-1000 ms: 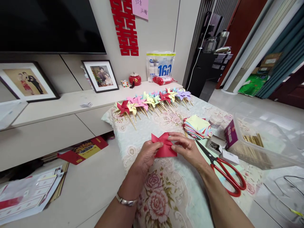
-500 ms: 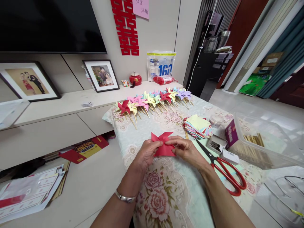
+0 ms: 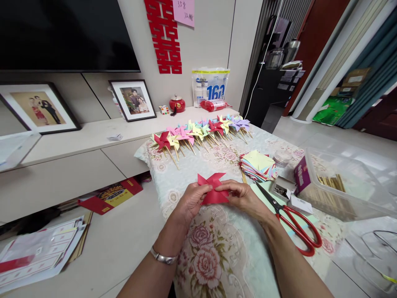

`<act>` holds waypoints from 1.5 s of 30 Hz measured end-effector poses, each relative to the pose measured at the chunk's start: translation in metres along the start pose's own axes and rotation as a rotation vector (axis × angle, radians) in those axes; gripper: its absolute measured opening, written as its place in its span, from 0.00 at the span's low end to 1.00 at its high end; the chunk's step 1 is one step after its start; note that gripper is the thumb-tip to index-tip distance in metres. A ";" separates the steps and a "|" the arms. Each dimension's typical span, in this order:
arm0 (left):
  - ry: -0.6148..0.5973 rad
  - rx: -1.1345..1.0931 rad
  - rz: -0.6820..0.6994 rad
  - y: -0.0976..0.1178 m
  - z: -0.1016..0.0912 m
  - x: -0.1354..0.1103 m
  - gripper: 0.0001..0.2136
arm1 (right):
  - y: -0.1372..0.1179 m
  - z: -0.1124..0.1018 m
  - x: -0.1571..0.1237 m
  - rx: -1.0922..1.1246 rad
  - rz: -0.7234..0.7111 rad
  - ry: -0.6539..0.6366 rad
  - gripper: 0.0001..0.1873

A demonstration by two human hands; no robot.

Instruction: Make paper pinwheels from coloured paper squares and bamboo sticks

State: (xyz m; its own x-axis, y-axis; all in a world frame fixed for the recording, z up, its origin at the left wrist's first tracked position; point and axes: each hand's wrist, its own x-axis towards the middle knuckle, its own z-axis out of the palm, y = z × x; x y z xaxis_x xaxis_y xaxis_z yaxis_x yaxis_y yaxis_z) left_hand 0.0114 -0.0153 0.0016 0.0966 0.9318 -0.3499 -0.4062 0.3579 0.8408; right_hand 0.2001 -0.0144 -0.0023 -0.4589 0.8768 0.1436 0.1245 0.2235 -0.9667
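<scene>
A red paper pinwheel [image 3: 214, 198], with its points partly folded toward the middle, is held just above the flowered tablecloth. My left hand [image 3: 194, 198] pinches it from the left, thumb pressed near the centre. From the right, my right hand [image 3: 240, 194] grips it too, its fingertips by the centre and right edge. Beyond the hands lies a row of finished pinwheels [image 3: 197, 131] on sticks, in red, yellow, pink, green and purple. A stack of coloured paper squares [image 3: 258, 165] sits to the right of my hands, with red-handled scissors [image 3: 299, 227] nearer to me.
Right of the scissors are a small box of metal pins [image 3: 281, 188] and a clear plastic bin [image 3: 356, 194] holding sticks. A round clear container [image 3: 282, 157] stands behind. Along the wall runs a low cabinet [image 3: 93, 142] with framed photos and a red jar [image 3: 177, 103].
My right fingers have shifted slightly and drawn closer together at the right side of the red pinwheel. My left hand stays in place.
</scene>
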 end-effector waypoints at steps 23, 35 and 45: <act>-0.005 0.139 0.037 -0.012 0.002 -0.001 0.05 | -0.005 0.002 0.001 -0.122 -0.088 0.009 0.05; 0.052 0.215 0.085 -0.015 0.005 -0.002 0.04 | -0.009 0.016 0.004 -0.175 -0.028 0.173 0.05; 0.029 0.206 0.091 -0.015 0.004 -0.004 0.05 | -0.003 0.021 0.006 -0.189 0.104 0.246 0.05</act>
State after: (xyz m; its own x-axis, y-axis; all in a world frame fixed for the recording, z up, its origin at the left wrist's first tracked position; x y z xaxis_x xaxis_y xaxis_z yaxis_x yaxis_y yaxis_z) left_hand 0.0211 -0.0243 -0.0078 0.0405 0.9597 -0.2780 -0.2173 0.2800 0.9351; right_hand 0.1785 -0.0193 -0.0029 -0.2115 0.9706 0.1148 0.3311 0.1817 -0.9260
